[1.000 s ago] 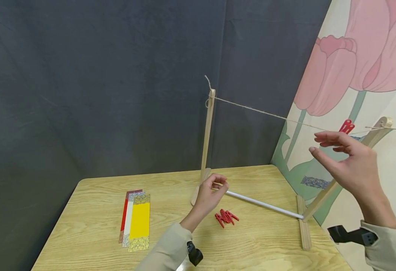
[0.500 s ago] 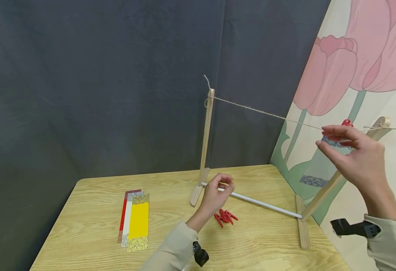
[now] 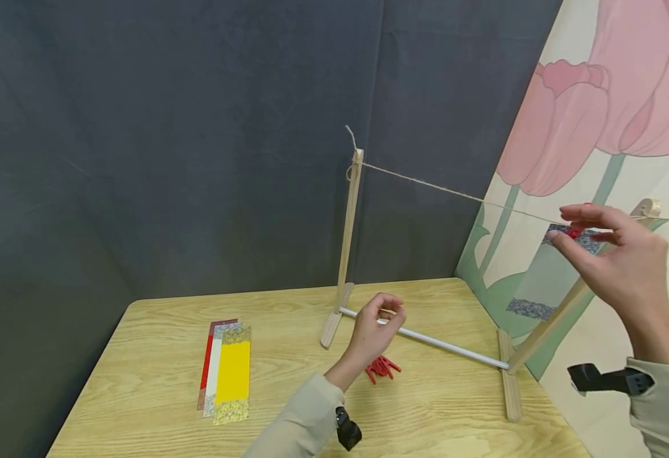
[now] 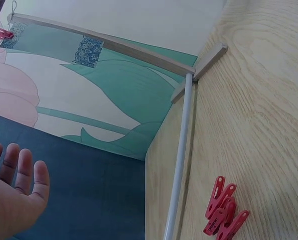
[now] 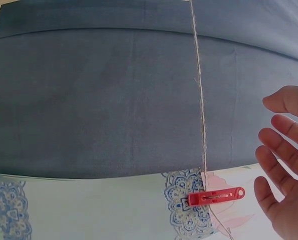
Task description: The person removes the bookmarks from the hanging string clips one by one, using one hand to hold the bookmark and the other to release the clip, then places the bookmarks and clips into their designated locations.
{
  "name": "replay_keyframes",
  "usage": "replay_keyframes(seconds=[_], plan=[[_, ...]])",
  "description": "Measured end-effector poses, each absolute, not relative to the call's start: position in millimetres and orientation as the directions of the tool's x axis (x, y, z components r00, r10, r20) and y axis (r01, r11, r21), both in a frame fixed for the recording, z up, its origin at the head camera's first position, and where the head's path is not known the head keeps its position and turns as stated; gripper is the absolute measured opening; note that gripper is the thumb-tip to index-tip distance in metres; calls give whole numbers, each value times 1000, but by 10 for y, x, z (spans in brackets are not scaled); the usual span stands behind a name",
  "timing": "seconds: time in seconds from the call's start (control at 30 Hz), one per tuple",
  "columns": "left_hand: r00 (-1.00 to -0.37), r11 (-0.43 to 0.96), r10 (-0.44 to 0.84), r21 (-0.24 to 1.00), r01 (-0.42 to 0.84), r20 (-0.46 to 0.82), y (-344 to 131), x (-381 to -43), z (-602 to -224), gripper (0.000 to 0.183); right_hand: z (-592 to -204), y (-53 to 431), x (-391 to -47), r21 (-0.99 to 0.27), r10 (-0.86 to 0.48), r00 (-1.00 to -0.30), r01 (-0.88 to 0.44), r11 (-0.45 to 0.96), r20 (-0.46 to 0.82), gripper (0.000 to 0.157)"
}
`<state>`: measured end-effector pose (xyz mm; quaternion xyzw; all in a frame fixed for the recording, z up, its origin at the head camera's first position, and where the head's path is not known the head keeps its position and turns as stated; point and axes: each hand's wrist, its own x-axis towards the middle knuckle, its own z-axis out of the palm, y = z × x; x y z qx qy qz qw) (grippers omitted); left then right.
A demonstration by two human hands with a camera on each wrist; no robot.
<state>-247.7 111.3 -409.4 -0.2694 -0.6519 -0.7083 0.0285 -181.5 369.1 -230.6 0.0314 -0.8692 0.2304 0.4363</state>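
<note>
My right hand is raised beside the twine, its fingers loosely bent and apart with nothing in them. Close to its fingertips in the right wrist view, a red clothespin clips a pale strip with blue patterned ends to the twine. The strip hangs down in front of the flowered wall. Over the white rod, my left hand hovers with relaxed, empty fingers. Below it several red clothespins lie in a small pile on the table, partly hidden by the hand in the head view.
Two wooden posts, a far left post and a near right post, stand on flat feet and carry the twine. On the table's left lie a yellow strip, a white strip and a red strip, overlapping.
My right hand has drifted right along the twine, now covering most of the clipped clothespin and uncovering the strip's upper end. The left hand has moved slightly right, over the clothespin pile.
</note>
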Motion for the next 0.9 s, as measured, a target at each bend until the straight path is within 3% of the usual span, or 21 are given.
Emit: replay_keyframes(seconds=[0.9], plan=[[-833, -172, 377, 914, 366, 405, 1338, -2389, -4015, 16, -2261, 3957, -1837, -337, 228, -631, -57, 940, 741, 43]])
